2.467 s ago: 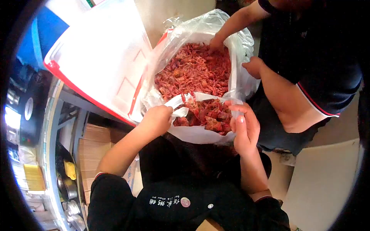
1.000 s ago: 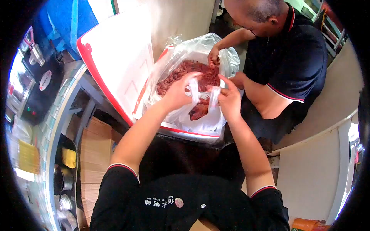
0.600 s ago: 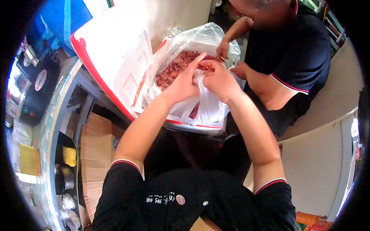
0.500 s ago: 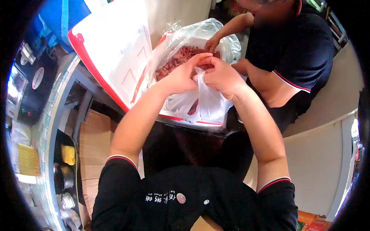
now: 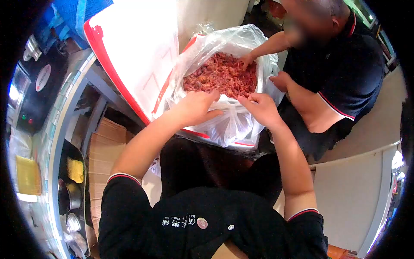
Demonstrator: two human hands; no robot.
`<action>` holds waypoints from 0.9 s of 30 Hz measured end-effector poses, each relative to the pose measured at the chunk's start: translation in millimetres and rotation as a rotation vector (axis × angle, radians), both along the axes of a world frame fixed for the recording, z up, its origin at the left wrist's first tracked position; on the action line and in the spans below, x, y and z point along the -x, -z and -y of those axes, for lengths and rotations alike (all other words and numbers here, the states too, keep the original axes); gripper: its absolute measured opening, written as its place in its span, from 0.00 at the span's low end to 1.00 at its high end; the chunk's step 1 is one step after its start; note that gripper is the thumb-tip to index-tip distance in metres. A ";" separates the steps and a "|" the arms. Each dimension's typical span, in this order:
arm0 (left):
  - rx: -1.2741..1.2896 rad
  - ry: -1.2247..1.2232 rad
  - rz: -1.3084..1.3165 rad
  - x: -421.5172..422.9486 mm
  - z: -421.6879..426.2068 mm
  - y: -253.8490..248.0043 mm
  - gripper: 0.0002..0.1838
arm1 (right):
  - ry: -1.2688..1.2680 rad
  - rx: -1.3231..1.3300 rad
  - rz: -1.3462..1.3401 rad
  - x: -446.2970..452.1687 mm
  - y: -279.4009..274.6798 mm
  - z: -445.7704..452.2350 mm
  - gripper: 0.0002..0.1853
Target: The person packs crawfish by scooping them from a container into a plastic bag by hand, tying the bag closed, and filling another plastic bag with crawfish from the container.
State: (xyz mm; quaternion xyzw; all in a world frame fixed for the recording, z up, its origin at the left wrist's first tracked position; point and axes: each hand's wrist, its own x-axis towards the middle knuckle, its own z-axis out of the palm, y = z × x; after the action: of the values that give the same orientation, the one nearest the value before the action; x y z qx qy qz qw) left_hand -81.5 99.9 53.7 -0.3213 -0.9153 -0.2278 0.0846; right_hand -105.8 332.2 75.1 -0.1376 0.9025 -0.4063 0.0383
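A foam box (image 5: 246, 144) with a red-trimmed edge stands before me, lined with a clear plastic bag (image 5: 228, 125). Inside it lies a heap of reddish-brown crayfish (image 5: 220, 73). My left hand (image 5: 196, 108) is at the near left side of the heap, thumb and fingers apart, close to the bag's gathered edge. On the near right side, my right hand (image 5: 264, 110) has its fingers bent together on the bag's edge. The white plastic hangs in folds between my hands and over the near wall of the box.
A co-worker (image 5: 336, 73) crouches at the right, one hand (image 5: 246, 61) at the far side of the heap. The white lid (image 5: 133, 56) leans up at the left. A metal-framed counter (image 5: 71, 95) runs along the left, beside cardboard (image 5: 108, 151).
My hands were together over the bag's gathered plastic and have moved apart, left and right. The bag's mouth is now wider, showing more of the heap. The co-worker's hand stays at the heap.
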 end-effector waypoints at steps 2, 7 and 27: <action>-0.104 -0.123 -0.026 0.8 -5.0 2.7 0.16 | 0.014 -0.163 -0.203 -1.9 -11.1 12.2 0.23; 0.096 -0.076 -0.007 -10.6 -16.6 3.8 0.13 | 0.035 -0.126 -0.339 15.8 0.5 15.2 0.16; -1.240 0.057 0.731 -2.8 -29.3 10.0 0.21 | -0.075 1.003 0.474 5.8 4.9 16.4 0.10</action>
State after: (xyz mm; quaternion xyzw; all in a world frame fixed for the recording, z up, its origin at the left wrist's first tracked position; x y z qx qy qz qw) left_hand -78.7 129.2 43.6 -0.1411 -0.5787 -0.8005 -0.0662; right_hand -111.5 315.8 70.1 -0.0758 0.5596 -0.8043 0.1847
